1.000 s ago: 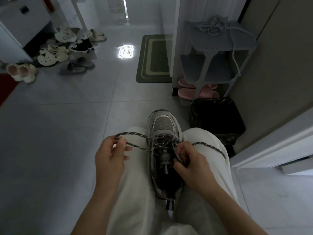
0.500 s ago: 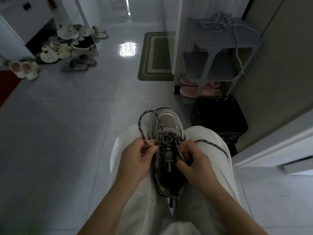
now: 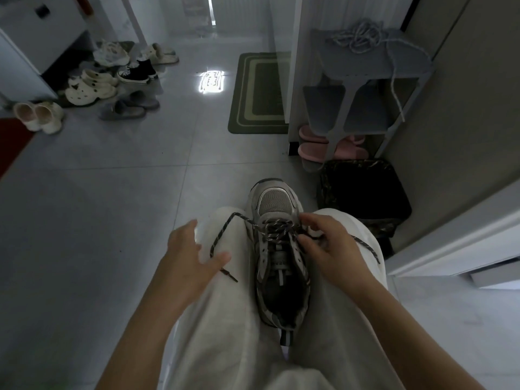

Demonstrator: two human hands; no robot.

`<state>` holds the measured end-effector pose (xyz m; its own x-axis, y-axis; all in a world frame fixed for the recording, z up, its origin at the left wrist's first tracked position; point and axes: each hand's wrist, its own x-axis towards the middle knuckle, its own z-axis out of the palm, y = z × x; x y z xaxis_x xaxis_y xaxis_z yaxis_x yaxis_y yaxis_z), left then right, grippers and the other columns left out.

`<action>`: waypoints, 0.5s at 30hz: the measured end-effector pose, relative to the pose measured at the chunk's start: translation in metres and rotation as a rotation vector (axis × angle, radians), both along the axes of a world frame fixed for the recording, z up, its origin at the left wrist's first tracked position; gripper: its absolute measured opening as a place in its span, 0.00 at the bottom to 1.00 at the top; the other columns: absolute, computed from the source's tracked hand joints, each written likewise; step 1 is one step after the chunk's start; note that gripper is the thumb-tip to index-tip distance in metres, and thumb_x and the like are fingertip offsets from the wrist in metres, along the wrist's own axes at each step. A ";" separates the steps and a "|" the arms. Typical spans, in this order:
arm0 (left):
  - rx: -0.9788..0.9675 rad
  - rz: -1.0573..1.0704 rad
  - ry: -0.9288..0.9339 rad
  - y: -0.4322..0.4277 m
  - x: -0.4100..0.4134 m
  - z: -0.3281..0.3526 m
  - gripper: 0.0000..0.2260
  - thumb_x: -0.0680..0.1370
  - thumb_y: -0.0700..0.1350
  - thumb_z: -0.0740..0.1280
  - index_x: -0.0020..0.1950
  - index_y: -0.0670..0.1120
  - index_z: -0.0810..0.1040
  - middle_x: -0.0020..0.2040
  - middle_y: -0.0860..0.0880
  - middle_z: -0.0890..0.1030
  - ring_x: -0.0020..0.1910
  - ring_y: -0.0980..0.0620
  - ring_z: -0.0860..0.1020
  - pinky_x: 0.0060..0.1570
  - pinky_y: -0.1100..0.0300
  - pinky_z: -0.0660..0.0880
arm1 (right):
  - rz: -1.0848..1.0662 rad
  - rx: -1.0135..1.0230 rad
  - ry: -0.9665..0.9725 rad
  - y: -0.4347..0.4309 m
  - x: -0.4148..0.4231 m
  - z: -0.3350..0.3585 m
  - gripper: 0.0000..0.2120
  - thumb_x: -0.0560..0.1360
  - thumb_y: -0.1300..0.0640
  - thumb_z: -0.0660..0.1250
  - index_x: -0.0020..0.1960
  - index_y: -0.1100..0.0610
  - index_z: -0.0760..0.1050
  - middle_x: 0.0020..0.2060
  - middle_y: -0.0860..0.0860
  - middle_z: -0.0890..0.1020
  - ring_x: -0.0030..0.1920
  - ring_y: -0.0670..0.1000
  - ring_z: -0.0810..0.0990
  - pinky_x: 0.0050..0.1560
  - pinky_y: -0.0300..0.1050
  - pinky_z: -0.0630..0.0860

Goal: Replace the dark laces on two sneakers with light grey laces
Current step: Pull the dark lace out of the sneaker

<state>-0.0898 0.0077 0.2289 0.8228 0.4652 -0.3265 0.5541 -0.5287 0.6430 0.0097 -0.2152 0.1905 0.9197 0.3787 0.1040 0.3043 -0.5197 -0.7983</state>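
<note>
A grey sneaker (image 3: 277, 249) lies between my thighs, toe pointing away from me. Its dark speckled lace (image 3: 225, 229) is loosened: one free end curves over my left thigh, the other trails over my right thigh. My left hand (image 3: 191, 257) hovers over the left thigh with fingers spread, holding nothing, its thumb close to the free lace end. My right hand (image 3: 329, 246) pinches the lace crossings at the sneaker's upper eyelets. A bundle of light grey laces (image 3: 357, 38) lies on top of the grey shoe rack (image 3: 365, 68), one strand hanging down.
A dark bin (image 3: 363, 192) stands right of my right knee, below the rack with pink slippers (image 3: 323, 147). A green mat (image 3: 259, 94) lies ahead. Several shoes and clogs (image 3: 92, 85) are piled at the far left on the tiled floor.
My left hand has let go of the left lace end and opened, drawing back to the left. The lace end dropped onto my thigh. My right hand moved up toward the eyelets.
</note>
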 end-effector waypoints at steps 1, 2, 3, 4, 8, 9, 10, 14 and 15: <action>-0.003 0.033 -0.090 -0.005 0.003 0.001 0.34 0.73 0.52 0.70 0.74 0.49 0.59 0.70 0.51 0.62 0.62 0.55 0.71 0.60 0.54 0.71 | 0.015 -0.020 -0.003 0.002 0.000 0.002 0.10 0.73 0.59 0.70 0.54 0.51 0.79 0.46 0.46 0.80 0.49 0.46 0.76 0.53 0.41 0.72; -0.007 0.036 -0.191 -0.010 0.005 0.003 0.32 0.73 0.52 0.70 0.73 0.50 0.60 0.69 0.52 0.63 0.62 0.56 0.70 0.62 0.54 0.70 | 0.016 -0.028 -0.003 0.003 -0.001 0.003 0.07 0.72 0.59 0.71 0.49 0.51 0.79 0.42 0.45 0.79 0.46 0.44 0.76 0.50 0.41 0.72; 0.003 0.000 -0.281 -0.016 0.008 0.004 0.28 0.74 0.52 0.69 0.71 0.51 0.64 0.66 0.54 0.66 0.61 0.56 0.70 0.62 0.55 0.70 | 0.014 -0.022 -0.009 0.003 -0.002 0.005 0.05 0.72 0.59 0.71 0.45 0.50 0.78 0.39 0.44 0.79 0.44 0.43 0.76 0.48 0.40 0.72; 0.038 -0.080 -0.354 -0.023 0.011 0.006 0.23 0.74 0.54 0.67 0.67 0.51 0.69 0.62 0.56 0.70 0.60 0.57 0.71 0.61 0.57 0.69 | 0.013 0.003 -0.024 0.002 -0.004 0.007 0.05 0.71 0.58 0.71 0.41 0.49 0.77 0.37 0.44 0.79 0.43 0.44 0.76 0.46 0.39 0.72; 0.153 -0.335 -0.427 -0.045 0.019 0.003 0.13 0.73 0.55 0.63 0.52 0.51 0.80 0.53 0.58 0.78 0.54 0.60 0.74 0.56 0.73 0.66 | 0.180 0.140 -0.034 -0.011 -0.012 0.013 0.10 0.71 0.43 0.68 0.33 0.45 0.75 0.33 0.44 0.78 0.36 0.46 0.78 0.39 0.40 0.74; 0.186 -0.346 -0.430 -0.048 0.020 0.000 0.10 0.74 0.53 0.64 0.50 0.51 0.80 0.50 0.57 0.79 0.51 0.60 0.75 0.53 0.72 0.68 | 0.220 0.150 0.003 -0.013 -0.014 0.014 0.15 0.72 0.40 0.66 0.31 0.46 0.75 0.30 0.44 0.78 0.34 0.47 0.78 0.37 0.42 0.75; 0.217 -0.347 -0.436 -0.052 0.020 -0.001 0.07 0.75 0.51 0.65 0.47 0.51 0.80 0.46 0.57 0.79 0.47 0.59 0.76 0.50 0.70 0.70 | 0.220 0.123 0.033 -0.014 -0.015 0.015 0.19 0.73 0.38 0.64 0.28 0.46 0.74 0.28 0.44 0.78 0.32 0.46 0.78 0.35 0.43 0.74; 0.215 -0.241 -0.360 -0.056 0.017 -0.002 0.03 0.75 0.50 0.67 0.43 0.52 0.78 0.33 0.57 0.78 0.34 0.59 0.76 0.36 0.62 0.74 | 0.006 -0.060 0.064 -0.007 -0.006 0.013 0.10 0.72 0.44 0.68 0.33 0.44 0.75 0.30 0.44 0.78 0.35 0.43 0.77 0.35 0.33 0.70; 0.205 -0.216 -0.338 -0.056 0.016 -0.001 0.03 0.75 0.51 0.67 0.43 0.53 0.77 0.33 0.56 0.77 0.33 0.59 0.76 0.35 0.63 0.74 | -0.013 -0.055 0.116 -0.003 -0.003 0.013 0.07 0.72 0.47 0.70 0.36 0.45 0.76 0.32 0.44 0.79 0.37 0.42 0.77 0.37 0.32 0.70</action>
